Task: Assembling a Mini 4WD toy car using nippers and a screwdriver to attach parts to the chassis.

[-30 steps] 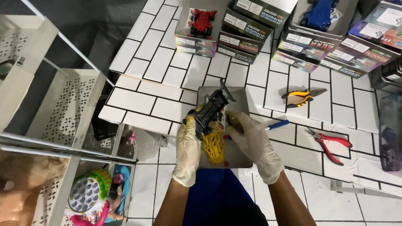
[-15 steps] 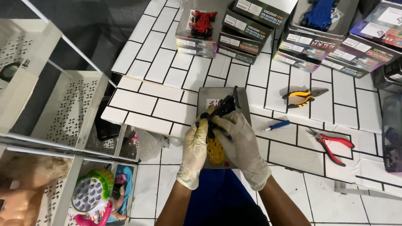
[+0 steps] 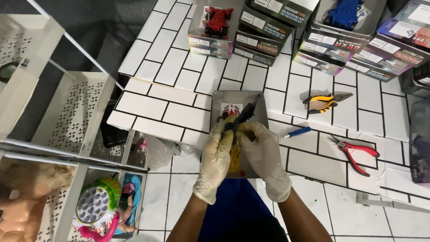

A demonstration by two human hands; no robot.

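Both my hands wear pale gloves and meet over a small grey metal tray (image 3: pixel 224 99) on the white tiled table. My left hand (image 3: pixel 216 160) and my right hand (image 3: pixel 264 154) together grip a black toy car chassis (image 3: pixel 244 115), which points up and to the right. Under my hands a yellow plastic parts frame (image 3: pixel 234 157) lies in the tray. A small sticker sheet (image 3: pixel 231 109) lies at the tray's far end.
Yellow-handled pliers (image 3: pixel 323 102), a blue-handled tool (image 3: pixel 296 132) and red-handled cutters (image 3: pixel 354 151) lie to the right. Stacked toy car boxes (image 3: pixel 264 27) line the far edge, one topped by a red car (image 3: pixel 216 20). White perforated shelves (image 3: pixel 67 116) with toys stand at left.
My hands have closed together around the black chassis and turned it, so it now points up and to the right. The head view shifted slightly.
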